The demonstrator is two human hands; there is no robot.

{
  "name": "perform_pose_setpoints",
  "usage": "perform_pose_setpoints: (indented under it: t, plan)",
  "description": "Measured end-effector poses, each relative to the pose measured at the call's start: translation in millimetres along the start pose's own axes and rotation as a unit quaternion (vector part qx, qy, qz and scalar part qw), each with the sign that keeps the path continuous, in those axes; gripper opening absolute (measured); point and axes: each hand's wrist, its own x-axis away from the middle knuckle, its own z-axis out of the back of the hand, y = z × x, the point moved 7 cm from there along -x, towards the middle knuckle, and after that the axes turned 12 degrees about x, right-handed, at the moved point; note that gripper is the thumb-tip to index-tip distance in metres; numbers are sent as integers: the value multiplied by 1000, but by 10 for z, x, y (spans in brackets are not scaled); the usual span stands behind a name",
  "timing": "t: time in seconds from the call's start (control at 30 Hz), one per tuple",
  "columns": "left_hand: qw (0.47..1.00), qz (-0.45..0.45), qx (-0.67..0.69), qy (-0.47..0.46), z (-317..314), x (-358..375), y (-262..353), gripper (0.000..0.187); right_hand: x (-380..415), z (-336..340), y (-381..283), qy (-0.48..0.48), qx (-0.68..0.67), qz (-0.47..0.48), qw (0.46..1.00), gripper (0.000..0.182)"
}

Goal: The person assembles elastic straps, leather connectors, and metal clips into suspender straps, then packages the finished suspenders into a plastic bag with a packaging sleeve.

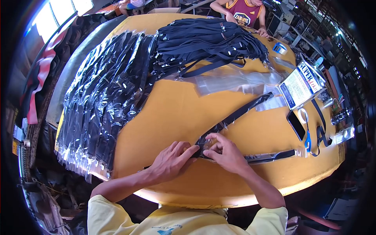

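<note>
Near the front edge of the yellow table, my left hand has its fingers closed on the end of a black strap in a clear plastic sleeve. Close beside it, my right hand pinches the clear plastic at the same end, fingers curled. The sleeved strap runs from my hands up and to the right. Another sleeved black strap lies to the right of my right hand. Exactly how the fingertips meet the plastic is hard to make out.
Sleeved straps cover the table's left side; loose black straps are heaped at the back. On the right are a box, a phone, scissors and tape. A co-worker is at the far edge.
</note>
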Motion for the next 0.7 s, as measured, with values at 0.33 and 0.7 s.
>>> perform_pose_setpoints:
  t: [0.33, 0.7]
  plan:
    - [988, -94, -80, -88, -11, 99, 47, 61, -11, -16, -20, 17, 79, 11, 997, 47]
    - [987, -95, -107, -75, -79, 144, 28, 51, 125, 176, -611, 142, 307, 295, 894, 39]
